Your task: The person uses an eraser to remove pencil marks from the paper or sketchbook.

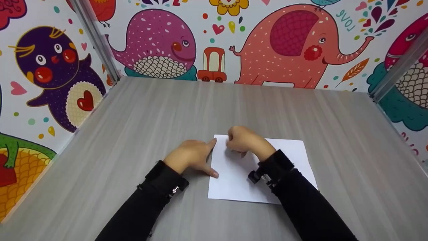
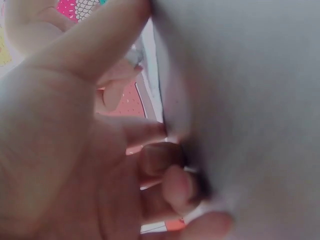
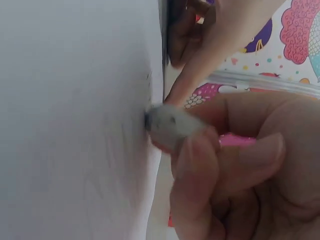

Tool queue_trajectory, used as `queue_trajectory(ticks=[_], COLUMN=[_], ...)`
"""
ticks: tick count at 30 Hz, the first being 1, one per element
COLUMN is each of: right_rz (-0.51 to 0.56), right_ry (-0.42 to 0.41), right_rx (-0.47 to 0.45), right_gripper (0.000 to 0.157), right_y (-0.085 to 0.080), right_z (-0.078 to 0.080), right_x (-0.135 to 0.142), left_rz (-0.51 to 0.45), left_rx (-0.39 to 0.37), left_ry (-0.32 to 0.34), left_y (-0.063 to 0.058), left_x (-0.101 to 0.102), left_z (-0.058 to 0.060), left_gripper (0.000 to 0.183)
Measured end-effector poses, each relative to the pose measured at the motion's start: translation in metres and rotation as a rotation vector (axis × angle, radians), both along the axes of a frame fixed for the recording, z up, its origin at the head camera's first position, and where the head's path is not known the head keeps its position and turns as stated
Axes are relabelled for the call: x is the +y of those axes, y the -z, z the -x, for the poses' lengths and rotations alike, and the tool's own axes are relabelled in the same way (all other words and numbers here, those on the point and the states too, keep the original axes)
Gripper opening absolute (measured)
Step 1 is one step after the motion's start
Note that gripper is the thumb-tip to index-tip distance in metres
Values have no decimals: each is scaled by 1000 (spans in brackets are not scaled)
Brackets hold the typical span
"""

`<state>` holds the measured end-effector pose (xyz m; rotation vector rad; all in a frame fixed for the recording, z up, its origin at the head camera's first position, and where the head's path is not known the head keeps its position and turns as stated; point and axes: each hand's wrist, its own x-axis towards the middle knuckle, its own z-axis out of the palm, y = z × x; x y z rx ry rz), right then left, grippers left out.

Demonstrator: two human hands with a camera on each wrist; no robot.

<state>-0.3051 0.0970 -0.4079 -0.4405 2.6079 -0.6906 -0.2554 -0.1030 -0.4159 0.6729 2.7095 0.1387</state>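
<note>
A white sheet of paper [image 1: 234, 184] lies on the table under both hands. My left hand [image 1: 192, 154] rests at its left edge, with thumb and forefinger spread apart and their tips on the sheet. Near the upper left corner, my right hand [image 1: 245, 140] pinches a small, greyish-white eraser [image 3: 172, 127] between thumb and fingers. The eraser's dark-smudged end meets the paper, where faint grey marks show in the right wrist view. From the head view, the eraser is hidden by the right hand.
The wood-grain table [image 1: 160, 110] reaches back to a wall panel [image 1: 220, 40] printed with cartoon animals. Similar panels stand at left and right, joined by metal posts [image 1: 97, 40]. Black bands with small cameras [image 1: 164, 180] are on both wrists.
</note>
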Motion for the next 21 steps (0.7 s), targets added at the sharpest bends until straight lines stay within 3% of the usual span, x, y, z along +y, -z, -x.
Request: queue_trajectory(ticks=[2, 4, 10, 12, 17, 21], right_rz=[-44, -73, 6, -1, -54, 15], right_ry=[69, 87, -46, -24, 78, -20], right_rx=[74, 114, -40, -35, 91, -19], right_gripper=[12, 11, 14, 14, 11, 11], right_y=[0, 0, -1, -1, -1, -2], right_z=[1, 0, -4, -2, 1, -1], right_x=[1, 1, -5, -4, 0, -2], left_rz=[-3, -2, 14, 8, -5, 3], left_rx=[-5, -7, -1, -4, -11, -6], left_ry=[-1, -2, 0, -3, -9, -7], left_y=[1, 1, 2, 2, 2, 1], left_x=[0, 0, -1, -1, -1, 1], left_z=[0, 0, 1, 1, 1, 0], left_gripper=[124, 124, 125, 125, 125, 125])
